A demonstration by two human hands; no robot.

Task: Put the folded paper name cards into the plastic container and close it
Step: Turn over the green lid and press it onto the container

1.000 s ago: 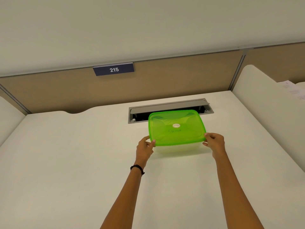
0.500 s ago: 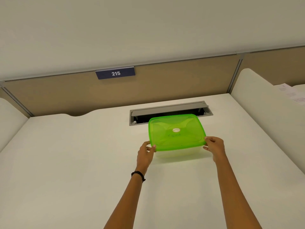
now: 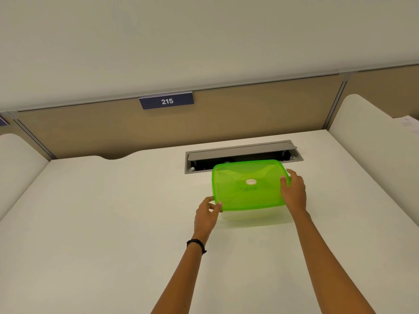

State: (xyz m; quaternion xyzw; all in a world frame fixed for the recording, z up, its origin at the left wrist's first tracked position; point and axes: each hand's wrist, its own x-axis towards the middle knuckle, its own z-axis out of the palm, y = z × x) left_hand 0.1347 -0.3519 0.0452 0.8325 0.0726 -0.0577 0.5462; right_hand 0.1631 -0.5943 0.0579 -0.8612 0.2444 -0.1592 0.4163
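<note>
A green translucent plastic container (image 3: 247, 191) with its green lid on sits on the white desk (image 3: 102, 234), just in front of the cable slot. The lid carries a small oval sticker and handwriting. My left hand (image 3: 207, 214) pinches the lid's near left corner between thumb and fingers. My right hand (image 3: 293, 191) lies along the right edge, thumb on top of the lid and fingers curled round the rim. No paper name cards show in this view.
A grey cable slot (image 3: 242, 152) with its flap raised lies behind the container. A tan partition with a blue "215" sign (image 3: 167, 101) closes the back. White side dividers (image 3: 371, 141) flank the desk; printed papers (image 3: 408, 124) lie beyond the right one.
My right hand has slid from the lid's near right corner further up the right edge. The left hand keeps its pinch on the near left corner. The container has hardly moved.
</note>
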